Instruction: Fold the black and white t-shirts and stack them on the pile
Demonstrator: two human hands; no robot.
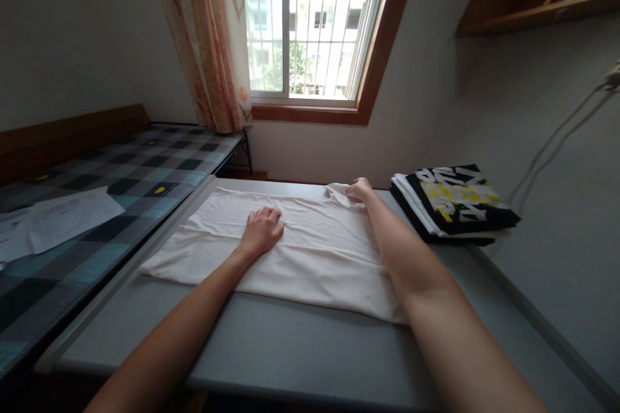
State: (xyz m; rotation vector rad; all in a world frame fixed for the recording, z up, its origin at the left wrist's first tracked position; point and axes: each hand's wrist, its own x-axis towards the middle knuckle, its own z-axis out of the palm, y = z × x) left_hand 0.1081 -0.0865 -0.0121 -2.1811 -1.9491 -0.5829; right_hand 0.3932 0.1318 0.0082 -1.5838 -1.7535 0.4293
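Note:
A cream-white shirt (310, 271) lies spread out on the grey table (290, 348), folded lengthwise with some wrinkles across it. On the middle of the cloth rests my left hand (263, 230), palm down with its fingers slightly apart. At the far right corner, my right hand (359, 189) pinches a bunched end of the shirt. The fingertips of that hand are partly hidden by the hand itself. My right forearm passes over the near right part of the fabric.
A stack of folded clothes (455, 200), black and white with a printed black one on top, sits at the table's right, by the wall. To the left is a bed with a checked mattress (169, 174) and papers (72, 219). A curtain (213, 45) hangs beside the barred window.

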